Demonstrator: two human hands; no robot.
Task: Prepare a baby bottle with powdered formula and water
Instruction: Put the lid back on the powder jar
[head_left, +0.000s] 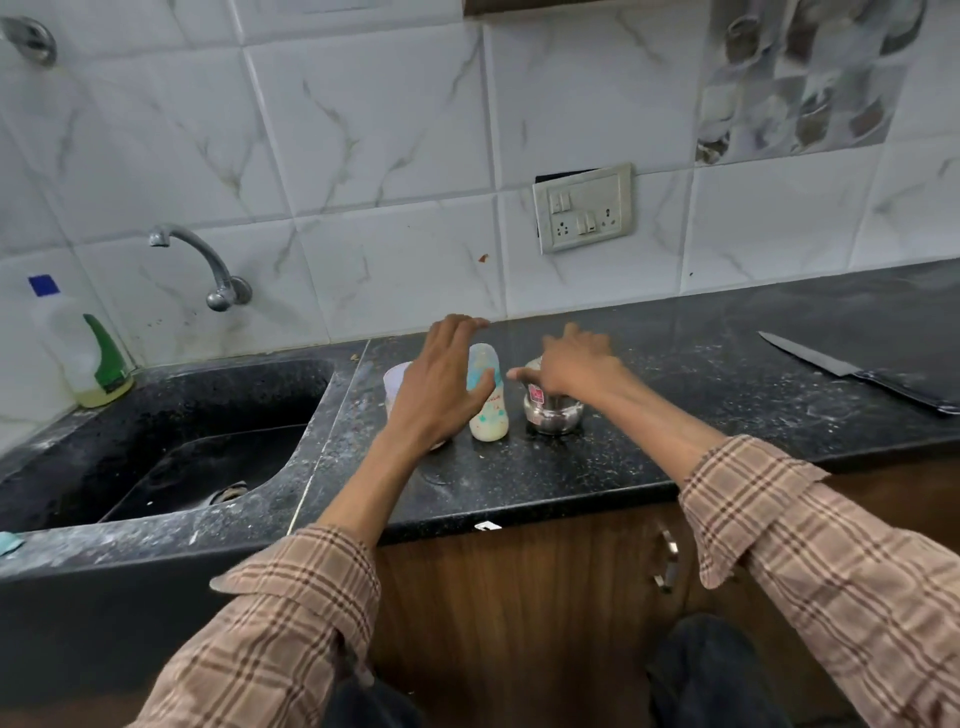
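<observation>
Plaid sleeves (291, 618) fill the bottom of the view, both forearms stretched out over the black speckled countertop (727, 384). So this looks like the very start, or close to it: nothing is picked up yet.

Left hand (441, 384) has its fingers spread and open, thumb just touching or nearly touching the side of the baby bottle (488, 395), which stands upright on the counter between the 2 hands. I'd guess it's about to wrap around the bottle. Whether the bottle has its nipple on is hard to say, the top is blurry. Looks like something pale sits in the bottom of it.

Right hand (571, 364) is motion-blurred over a small steel container (553, 410) with a red sticker, fingers loosely open, not clearly gripping anything. Can't tell if it's on the lid or just above it.

A clear plastic cup (396, 382) sits half hidden behind the left hand.

Next move, I reckon: steady the bottle with the left, open the steel tin with the right. Knife (852, 371) sits well off to the right, sink (171, 436) to the left.
</observation>
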